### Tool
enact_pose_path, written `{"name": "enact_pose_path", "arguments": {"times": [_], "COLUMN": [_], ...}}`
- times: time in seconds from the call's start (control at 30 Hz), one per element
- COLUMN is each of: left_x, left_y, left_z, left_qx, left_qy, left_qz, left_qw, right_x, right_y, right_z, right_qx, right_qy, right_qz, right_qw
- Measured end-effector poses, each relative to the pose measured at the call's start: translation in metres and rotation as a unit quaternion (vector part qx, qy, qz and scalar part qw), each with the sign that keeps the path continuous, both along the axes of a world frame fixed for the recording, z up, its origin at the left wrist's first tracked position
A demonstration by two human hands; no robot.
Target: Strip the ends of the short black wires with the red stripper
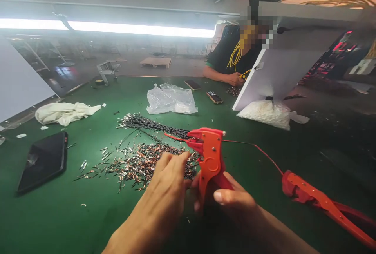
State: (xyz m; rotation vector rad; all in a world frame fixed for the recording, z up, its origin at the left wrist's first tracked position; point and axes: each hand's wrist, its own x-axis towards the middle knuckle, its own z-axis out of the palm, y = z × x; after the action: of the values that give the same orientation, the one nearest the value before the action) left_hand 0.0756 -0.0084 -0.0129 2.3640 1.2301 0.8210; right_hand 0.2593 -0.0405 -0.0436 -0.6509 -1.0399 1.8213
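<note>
My right hand (235, 199) is wrapped around the handles of a red-orange wire stripper (212, 152), held upright above the table. A thin red strand (174, 137) sticks out left of its jaws. On the other side, a thin dark and red wire (255, 145) stretches toward a second red wire stripper (320, 199) at the right. My left hand (170, 183) is just left of the jaws, thumb and index finger apart; some fingertips are hidden. Under and beyond it lies a pile of short wire offcuts (141, 164). Behind that is a bundle of black wires (152, 124) with bare ends.
A black phone (44, 162) and white cloth (66, 113) lie at left. Farther back are a clear plastic bag (172, 99), two smaller phones (192, 85) (214, 97) and a bag of white pieces (266, 113). A co-worker (232, 54) sits behind a white panel (282, 62).
</note>
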Motion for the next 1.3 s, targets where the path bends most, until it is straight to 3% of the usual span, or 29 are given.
{"name": "enact_pose_path", "arguments": {"times": [0.07,0.13,0.17,0.23,0.33,0.43,0.57,0.63,0.8,0.97,1.13,1.3], "left_x": [0.000,0.001,0.002,0.006,0.012,0.016,0.014,0.014,0.021,0.023,0.026,0.032], "left_y": [-0.003,-0.006,-0.007,-0.007,-0.002,0.005,0.012,0.015,0.032,0.047,0.043,0.036], "left_z": [0.007,0.013,0.015,0.017,0.016,0.018,0.025,0.031,0.056,0.079,0.085,0.086], "left_qx": [0.145,0.162,0.109,-0.074,-0.319,-0.397,-0.474,-0.484,-0.420,-0.398,-0.446,-0.474], "left_qy": [-0.014,-0.027,-0.029,-0.056,-0.192,-0.317,-0.371,-0.397,-0.481,-0.584,-0.611,-0.598], "left_qz": [0.044,0.048,0.044,0.023,-0.018,-0.046,-0.047,-0.047,-0.023,-0.026,0.024,0.032], "left_qw": [0.988,0.985,0.993,0.995,0.928,0.860,0.797,0.778,0.769,0.706,0.653,0.646], "right_x": [0.003,0.007,0.009,0.011,0.009,0.003,0.000,0.001,0.000,-0.011,-0.016,-0.013], "right_y": [0.000,0.001,0.002,0.003,0.002,-0.003,-0.007,-0.005,0.001,-0.005,-0.012,-0.013], "right_z": [0.003,0.007,0.010,0.014,0.019,0.021,0.018,0.016,0.012,0.012,0.012,0.020], "right_qx": [0.024,0.053,0.067,0.090,0.096,0.086,0.078,0.078,0.123,0.173,0.225,0.212], "right_qy": [0.013,0.025,0.029,0.028,0.017,0.023,0.028,0.038,0.040,-0.014,-0.067,-0.090], "right_qz": [-0.033,-0.064,-0.070,-0.073,-0.062,-0.055,-0.044,-0.041,-0.056,-0.069,-0.072,-0.062], "right_qw": [0.999,0.996,0.995,0.993,0.993,0.995,0.996,0.995,0.990,0.982,0.970,0.971]}}
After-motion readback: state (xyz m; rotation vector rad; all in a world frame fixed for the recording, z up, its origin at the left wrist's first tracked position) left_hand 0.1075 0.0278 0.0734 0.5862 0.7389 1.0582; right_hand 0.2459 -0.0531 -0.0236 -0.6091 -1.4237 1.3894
